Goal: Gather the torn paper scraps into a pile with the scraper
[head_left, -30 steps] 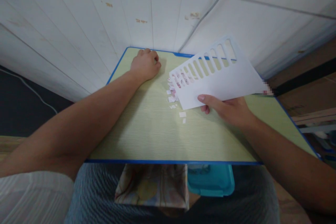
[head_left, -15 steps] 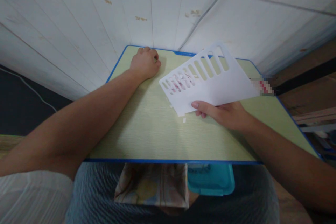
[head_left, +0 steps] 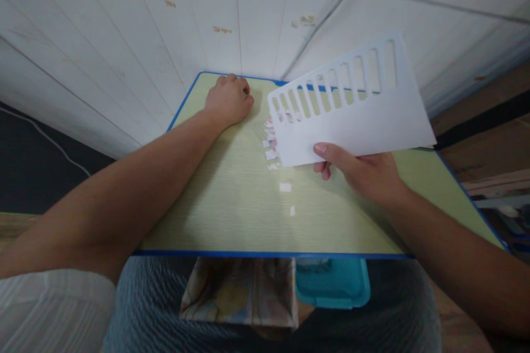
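Note:
My right hand point(head_left: 360, 171) pinches the lower edge of a white slotted sheet point(head_left: 351, 127), thumb on top and fingers beneath. Along its upper side runs a row of rounded slots that get longer toward the right. The sheet is tilted above the table. Small white and pinkish paper scraps point(head_left: 271, 140) lie by its left end, partly covered by it and showing through some slots. Two small white pieces point(head_left: 285, 187) lie apart, nearer to me. At the far left corner my left hand point(head_left: 229, 99) rests with curled fingers; what they hold, if anything, is hidden.
The light green table point(head_left: 232, 204) has a blue rim and stands against a white plank wall point(head_left: 136, 38) with a grey cable point(head_left: 331, 14). Below the front edge are an open patterned box point(head_left: 240, 298) and a turquoise container point(head_left: 335, 287). Brown boxes point(head_left: 484, 138) stand at the right.
My right hand has moved the slotted sheet up and to the right, uncovering scraps at its left end and a white piece below. My left hand stays put.

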{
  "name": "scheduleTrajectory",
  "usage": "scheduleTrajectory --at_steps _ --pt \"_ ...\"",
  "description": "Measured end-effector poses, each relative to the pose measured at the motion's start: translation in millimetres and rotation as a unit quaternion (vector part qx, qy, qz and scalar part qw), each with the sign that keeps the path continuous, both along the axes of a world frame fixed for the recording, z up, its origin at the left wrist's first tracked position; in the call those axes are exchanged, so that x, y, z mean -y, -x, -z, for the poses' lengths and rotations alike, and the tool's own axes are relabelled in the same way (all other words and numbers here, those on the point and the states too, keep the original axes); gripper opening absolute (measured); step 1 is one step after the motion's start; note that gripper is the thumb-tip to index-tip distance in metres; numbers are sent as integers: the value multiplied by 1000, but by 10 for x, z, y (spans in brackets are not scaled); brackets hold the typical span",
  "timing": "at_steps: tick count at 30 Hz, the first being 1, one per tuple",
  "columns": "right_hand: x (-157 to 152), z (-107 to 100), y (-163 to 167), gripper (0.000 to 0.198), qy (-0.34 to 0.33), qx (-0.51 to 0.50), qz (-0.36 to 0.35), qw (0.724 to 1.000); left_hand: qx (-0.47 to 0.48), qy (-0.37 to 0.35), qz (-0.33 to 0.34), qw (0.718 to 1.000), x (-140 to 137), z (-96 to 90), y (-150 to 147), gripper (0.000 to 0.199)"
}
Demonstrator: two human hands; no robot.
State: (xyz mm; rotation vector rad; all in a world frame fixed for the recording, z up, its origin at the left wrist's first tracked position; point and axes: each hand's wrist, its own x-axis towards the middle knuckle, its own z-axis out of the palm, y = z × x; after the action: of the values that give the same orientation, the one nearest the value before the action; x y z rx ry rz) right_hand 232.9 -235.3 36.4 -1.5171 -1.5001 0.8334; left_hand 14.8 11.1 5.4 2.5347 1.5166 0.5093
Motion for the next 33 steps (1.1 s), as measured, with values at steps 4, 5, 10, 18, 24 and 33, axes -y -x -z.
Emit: scheduleTrajectory --at_steps 4,5,10,18,24,33 --pt "-18 8 -5 50 13 5 2 1000 13 -7 -7 1000 -14 31 -8 28" --pt "-18 10 1 51 24 15 -15 999 12 -9 -8 1000 -21 39 -11 28" --pt "-3 16 16 41 46 24 -68 996 -8 -18 -3 1000 -46 51 -15 31" --pt "14 -47 -91 27 94 -3 -161 982 -1 -2 -7 1000 -20 22 -18 35" --pt "19 -81 -113 27 138 -33 -243 960 12 -6 1 1000 -21 26 -14 36" --pt "34 -144 -173 26 208 -60 -317 923 9 -5 -2 1000 -44 34 -10 39"
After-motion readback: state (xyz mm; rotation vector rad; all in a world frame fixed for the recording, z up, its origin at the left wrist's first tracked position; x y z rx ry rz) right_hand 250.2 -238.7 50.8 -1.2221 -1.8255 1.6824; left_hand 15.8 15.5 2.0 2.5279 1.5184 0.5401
